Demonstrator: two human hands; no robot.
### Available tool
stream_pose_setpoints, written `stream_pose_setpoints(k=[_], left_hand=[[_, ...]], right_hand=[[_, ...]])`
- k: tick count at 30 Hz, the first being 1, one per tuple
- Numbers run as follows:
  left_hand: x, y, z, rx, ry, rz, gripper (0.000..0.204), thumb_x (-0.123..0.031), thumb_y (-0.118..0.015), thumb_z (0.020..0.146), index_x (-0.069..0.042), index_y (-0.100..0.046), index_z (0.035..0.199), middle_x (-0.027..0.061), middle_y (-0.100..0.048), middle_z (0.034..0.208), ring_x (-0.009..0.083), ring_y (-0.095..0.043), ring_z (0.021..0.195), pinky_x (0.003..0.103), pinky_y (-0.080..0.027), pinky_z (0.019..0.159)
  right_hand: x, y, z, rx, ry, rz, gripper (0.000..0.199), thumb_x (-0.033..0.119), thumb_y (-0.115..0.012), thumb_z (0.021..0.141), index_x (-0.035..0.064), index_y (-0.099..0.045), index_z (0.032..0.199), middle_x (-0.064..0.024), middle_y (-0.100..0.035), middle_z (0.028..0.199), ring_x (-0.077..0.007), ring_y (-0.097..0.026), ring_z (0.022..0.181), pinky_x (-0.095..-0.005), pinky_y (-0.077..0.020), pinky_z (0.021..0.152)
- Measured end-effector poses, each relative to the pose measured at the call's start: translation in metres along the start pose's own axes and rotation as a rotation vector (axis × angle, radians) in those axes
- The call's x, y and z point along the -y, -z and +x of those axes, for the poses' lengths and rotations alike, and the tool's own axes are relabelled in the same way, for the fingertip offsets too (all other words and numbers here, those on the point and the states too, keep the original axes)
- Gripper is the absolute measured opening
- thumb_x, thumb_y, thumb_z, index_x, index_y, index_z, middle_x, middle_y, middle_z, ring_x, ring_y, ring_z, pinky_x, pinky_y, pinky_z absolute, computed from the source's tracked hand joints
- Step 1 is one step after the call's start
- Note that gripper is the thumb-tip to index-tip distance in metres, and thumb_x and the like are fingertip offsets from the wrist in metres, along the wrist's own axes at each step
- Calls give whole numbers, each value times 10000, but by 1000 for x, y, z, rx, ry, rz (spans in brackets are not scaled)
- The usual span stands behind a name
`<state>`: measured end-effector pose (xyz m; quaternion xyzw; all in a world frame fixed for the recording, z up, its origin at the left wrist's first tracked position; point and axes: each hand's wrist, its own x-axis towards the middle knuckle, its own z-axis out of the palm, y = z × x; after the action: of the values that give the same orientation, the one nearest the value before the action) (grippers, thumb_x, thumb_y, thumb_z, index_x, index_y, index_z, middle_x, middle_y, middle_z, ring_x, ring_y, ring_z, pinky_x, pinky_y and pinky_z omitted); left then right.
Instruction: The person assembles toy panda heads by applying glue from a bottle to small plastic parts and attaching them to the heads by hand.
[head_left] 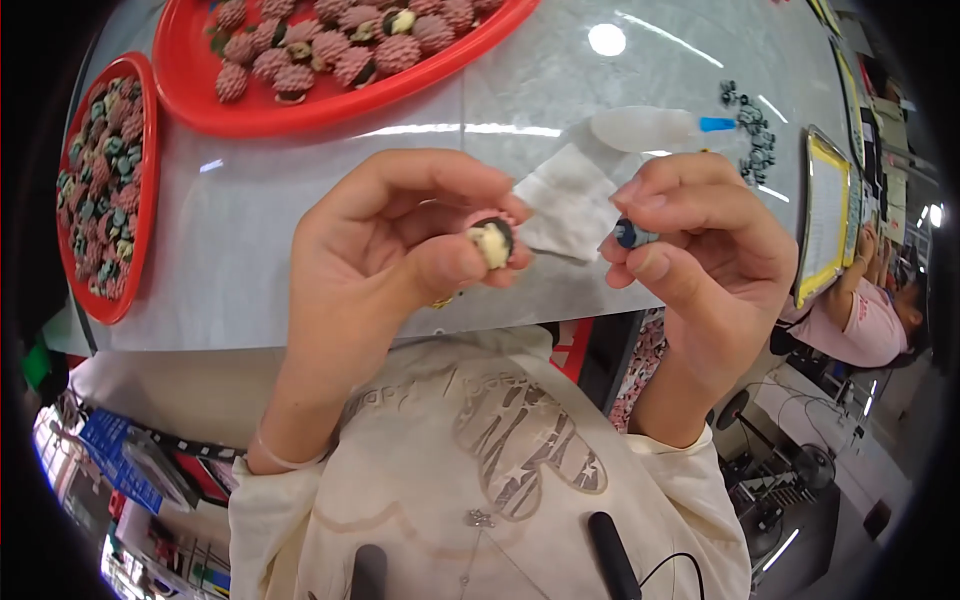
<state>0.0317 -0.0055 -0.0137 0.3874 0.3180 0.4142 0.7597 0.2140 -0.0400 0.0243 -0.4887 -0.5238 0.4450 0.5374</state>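
My left hand (370,240) pinches a small doll head (491,242) between thumb and fingers; it has a cream face, a dark band and a pink edge. Opposite it, my right hand (715,230) grips a small dark blue and grey doll part (628,234) by its grey end. The two pieces are apart, both held above the table's near edge. Between and behind the hands lies a crumpled white cloth (572,200). A translucent squeeze bottle (645,129) with a blue tip rests on its side just past my right fingers.
A large red tray (300,122) of pink doll heads stands at the far left. Another red tray (148,170), holding pink and teal pieces, sits at the left edge. Several dark small parts (757,140) lie far right, near a yellow-edged frame (822,260). A person in pink (865,325) sits beyond.
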Motion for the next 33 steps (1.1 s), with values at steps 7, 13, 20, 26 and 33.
stream_pose_setpoints(k=[7, 13, 20, 26, 33], left_hand=[[3, 5, -2, 6, 1, -78, 390, -269, -681, 688, 11, -512, 901, 126, -565, 873, 163, -582, 739, 219, -497, 587], [5, 8, -2, 14, -40, -57, 342, -238, -677, 690, 10, -530, 873, 101, -559, 815, 155, -581, 717, 217, -505, 577], [7, 5, -1, 0, -38, -69, 317, -210, -679, 686, 16, -539, 858, 99, -549, 779, 149, -576, 699, 205, -499, 562], [9, 9, -1, 11, -180, 42, 259, -151, -687, 673, 29, -573, 822, 88, -542, 746, 142, -559, 687, 235, -490, 637], [-1, 12, -5, 39, -166, 213, 260, -89, -670, 693, 37, -576, 901, 104, -548, 824, 132, -543, 740, 236, -465, 683]], right_hand=[[-13, -23, 2, 63, 188, -127, 248, 0, -704, 606, -32, -538, 788, -161, -567, 773, -197, -576, 690, -238, -457, 623], [-9, -27, -2, 67, 224, -248, 217, 18, -700, 618, -22, -548, 768, -172, -567, 768, -200, -586, 671, -227, -454, 595], [-14, -33, -2, 47, 398, -387, 179, 10, -683, 639, -21, -550, 755, -172, -566, 741, -195, -588, 637, -207, -445, 513], [-11, -37, 0, 10, 309, -381, 169, 13, -690, 636, -24, -559, 737, -169, -565, 723, -179, -587, 611, -200, -452, 505], [-13, -44, -2, -17, 295, -427, 121, -48, -666, 636, -41, -575, 716, -161, -564, 719, -152, -576, 589, -200, -451, 484]])
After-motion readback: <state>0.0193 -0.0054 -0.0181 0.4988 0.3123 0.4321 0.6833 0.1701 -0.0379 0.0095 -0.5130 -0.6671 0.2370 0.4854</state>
